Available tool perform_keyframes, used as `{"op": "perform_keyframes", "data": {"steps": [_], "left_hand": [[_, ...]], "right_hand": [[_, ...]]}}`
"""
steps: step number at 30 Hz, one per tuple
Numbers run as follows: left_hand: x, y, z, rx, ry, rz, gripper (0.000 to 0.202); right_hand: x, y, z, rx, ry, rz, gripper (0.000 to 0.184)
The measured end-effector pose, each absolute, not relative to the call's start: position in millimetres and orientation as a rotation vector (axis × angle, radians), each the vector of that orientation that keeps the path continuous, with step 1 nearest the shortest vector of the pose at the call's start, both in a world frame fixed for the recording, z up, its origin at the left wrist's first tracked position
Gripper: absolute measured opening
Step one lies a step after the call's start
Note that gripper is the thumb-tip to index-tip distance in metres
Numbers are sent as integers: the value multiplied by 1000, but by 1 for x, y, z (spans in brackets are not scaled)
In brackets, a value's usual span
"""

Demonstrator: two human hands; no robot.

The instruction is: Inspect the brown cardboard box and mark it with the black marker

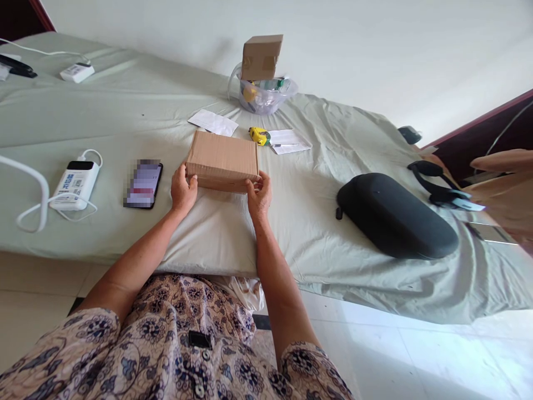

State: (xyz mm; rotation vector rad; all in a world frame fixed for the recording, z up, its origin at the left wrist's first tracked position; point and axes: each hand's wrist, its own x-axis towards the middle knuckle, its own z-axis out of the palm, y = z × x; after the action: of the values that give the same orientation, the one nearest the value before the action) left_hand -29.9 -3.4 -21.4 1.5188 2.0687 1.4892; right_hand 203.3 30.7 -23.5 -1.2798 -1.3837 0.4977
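A flat brown cardboard box [222, 158] lies on the pale green sheet of the bed [125, 111]. My left hand [182, 189] grips its near left corner with the fingers curled on the edge. At the near right corner my right hand [259, 194] holds it the same way, thumb on top. The box rests on the sheet in front of me.
A phone [144, 183] and a white power bank [75, 183] with cable lie left of the box. Behind it are paper slips [213, 122], a yellow tape measure [258, 135] and a clear bowl [266, 94] holding a small carton [261, 55]. A black case [395, 216] lies right; another person's hand [503, 183] shows at the right edge.
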Motion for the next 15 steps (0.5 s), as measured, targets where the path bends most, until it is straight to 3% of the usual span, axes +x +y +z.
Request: {"op": "perform_keyframes", "data": {"steps": [5,15], "left_hand": [[-30,-4,-24,1513,2109,1423,43],[-27,-8,-16,1536,2141,1323,47]], "right_hand": [[207,33,-26,-1348,-1410,512,42],[201,26,-29,-1547,-1526,478,58]]}}
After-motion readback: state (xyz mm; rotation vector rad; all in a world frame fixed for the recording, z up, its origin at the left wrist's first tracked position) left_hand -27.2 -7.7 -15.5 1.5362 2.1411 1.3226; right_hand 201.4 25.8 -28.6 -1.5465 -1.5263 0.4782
